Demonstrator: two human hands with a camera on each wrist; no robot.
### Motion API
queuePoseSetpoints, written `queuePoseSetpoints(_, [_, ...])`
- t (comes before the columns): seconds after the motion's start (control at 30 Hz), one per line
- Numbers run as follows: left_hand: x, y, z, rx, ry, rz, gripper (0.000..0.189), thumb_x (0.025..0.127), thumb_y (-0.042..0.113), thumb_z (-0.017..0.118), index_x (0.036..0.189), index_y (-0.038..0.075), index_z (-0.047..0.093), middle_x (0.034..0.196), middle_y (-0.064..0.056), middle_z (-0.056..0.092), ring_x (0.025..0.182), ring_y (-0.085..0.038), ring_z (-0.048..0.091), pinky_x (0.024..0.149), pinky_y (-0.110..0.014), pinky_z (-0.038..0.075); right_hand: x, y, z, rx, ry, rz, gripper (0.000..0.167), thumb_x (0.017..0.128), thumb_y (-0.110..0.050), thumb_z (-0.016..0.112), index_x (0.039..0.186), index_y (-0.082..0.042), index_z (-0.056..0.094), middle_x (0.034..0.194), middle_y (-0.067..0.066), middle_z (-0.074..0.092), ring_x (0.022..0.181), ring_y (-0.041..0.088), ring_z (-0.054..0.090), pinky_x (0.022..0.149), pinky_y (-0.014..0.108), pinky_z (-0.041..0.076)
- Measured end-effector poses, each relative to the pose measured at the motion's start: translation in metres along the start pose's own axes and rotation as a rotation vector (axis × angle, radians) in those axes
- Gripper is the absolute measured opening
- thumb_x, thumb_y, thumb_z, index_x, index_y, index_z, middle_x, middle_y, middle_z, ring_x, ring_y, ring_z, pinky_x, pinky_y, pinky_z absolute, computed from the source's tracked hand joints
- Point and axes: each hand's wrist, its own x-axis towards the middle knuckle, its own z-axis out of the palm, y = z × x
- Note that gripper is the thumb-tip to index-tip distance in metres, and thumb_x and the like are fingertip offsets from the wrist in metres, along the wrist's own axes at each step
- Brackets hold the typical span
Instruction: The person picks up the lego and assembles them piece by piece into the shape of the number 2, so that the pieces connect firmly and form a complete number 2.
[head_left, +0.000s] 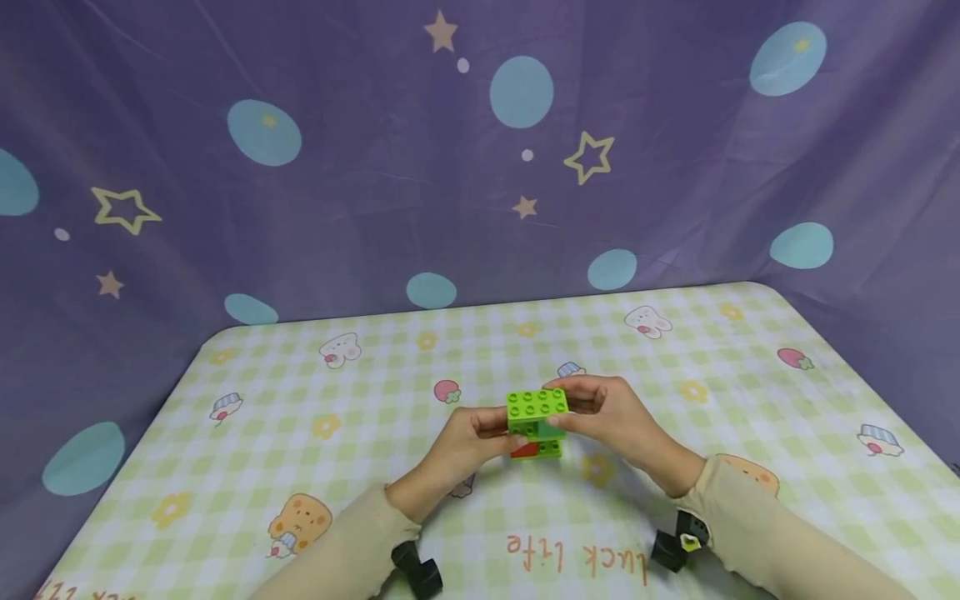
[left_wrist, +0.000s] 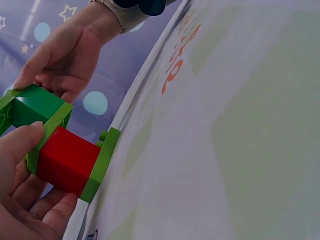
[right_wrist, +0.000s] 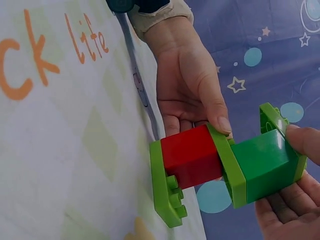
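A small tower of toy building bricks stands between both hands in the head view. From the bottom up it has a light green plate (right_wrist: 159, 187), a red brick (left_wrist: 69, 159), a middle light green plate (right_wrist: 231, 172), a dark green brick (right_wrist: 267, 165) and a studded light green top plate (head_left: 537, 404). My left hand (head_left: 459, 443) grips the lower part, thumb on the middle plate and fingers around the red brick. With thumb and fingers, my right hand (head_left: 611, 417) holds the upper part at the dark green brick and top plate. Its fingertips are partly hidden.
A pale green checked cloth (head_left: 390, 375) with printed cartoons and lettering covers the table. Behind it hangs a purple curtain (head_left: 360, 208) with stars and blue ovals. Black wrist devices (head_left: 417, 571) sit at both sleeves.
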Motion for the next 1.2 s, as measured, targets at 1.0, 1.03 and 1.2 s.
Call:
queuePoseSetpoints(1.0, [-0.0032,0.0041,-0.0015,-0.016,-0.015,0.012,0.038,0.084,0.005,0.070,0.121,0.000,0.063,0.114,-0.016,0.066,0.098,-0.022,0.066,0.080,-0.027,0.053,0.0007,0.0039,0.0033,0.102,-0.009,0.022,0.042,0.084,-0.007,0.070,0.121,0.008,0.056,0.103,0.004,0.069,0.092,0.017,0.067,0.078,0.028,0.054])
queuePoseSetpoints(1.03, [-0.0030,0.0043,-0.0013,-0.016,-0.016,0.011,0.038,0.083,0.005,0.070,0.120,0.000,0.063,0.114,-0.016,0.066,0.098,-0.022,0.066,0.080,-0.027,0.053,0.0003,0.0041,0.0034,0.108,-0.009,0.019,0.042,0.084,-0.006,0.070,0.121,0.008,0.056,0.103,0.003,0.069,0.091,0.016,0.066,0.077,0.028,0.054])
queuePoseSetpoints(1.2, [-0.0012,0.0034,-0.0023,-0.011,-0.014,0.005,0.038,0.083,0.005,0.071,0.120,0.000,0.063,0.115,-0.015,0.066,0.099,-0.021,0.066,0.081,-0.027,0.053,0.0003,0.0059,0.0048,0.125,-0.004,0.003,0.041,0.085,-0.006,0.069,0.121,0.007,0.055,0.101,-0.001,0.068,0.091,0.015,0.066,0.077,0.027,0.054])
